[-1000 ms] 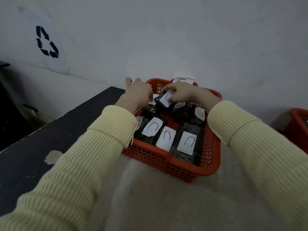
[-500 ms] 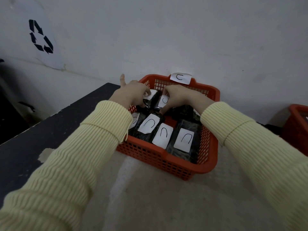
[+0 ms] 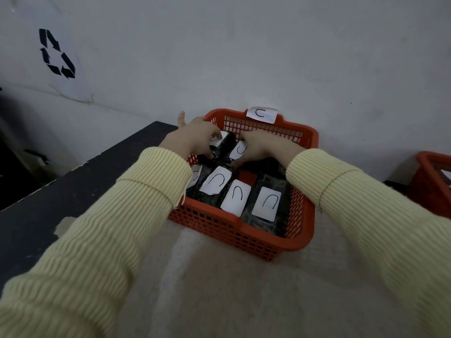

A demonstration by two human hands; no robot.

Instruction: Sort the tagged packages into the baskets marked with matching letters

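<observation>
Hiding packages (image 3: 225,147) — left hand (image 3: 197,140), right hand (image 3: 264,148)

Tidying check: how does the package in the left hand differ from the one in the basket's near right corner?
The held package, in the left hand, tilts at the basket's back; the corner package lies flat. Fingers partly cover the held tag; the corner tag shows whole. Both: dark wrap, white C tag.

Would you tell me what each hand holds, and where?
Left hand grips a tagged package by its left edge; right hand grips the neighbouring package by its right edge.
</observation>
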